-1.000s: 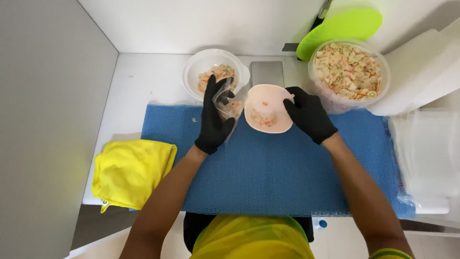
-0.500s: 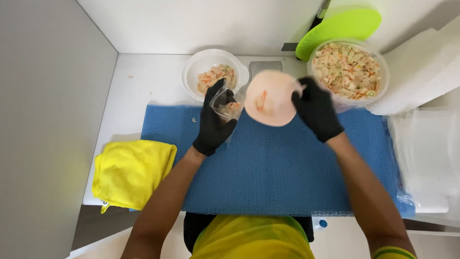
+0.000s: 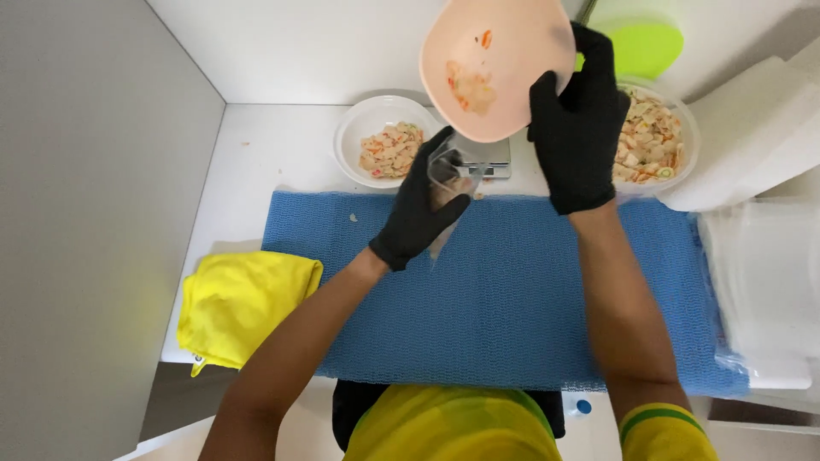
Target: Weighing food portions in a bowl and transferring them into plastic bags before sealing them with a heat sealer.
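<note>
The right hand (image 3: 576, 128), risen since a moment ago, is gripping the pink bowl (image 3: 495, 60) tilted high above the table (image 3: 282, 145). The left hand (image 3: 423, 205) is clamping a clear bag (image 3: 448, 175) beneath it; emptying looks nearly finished.
</note>
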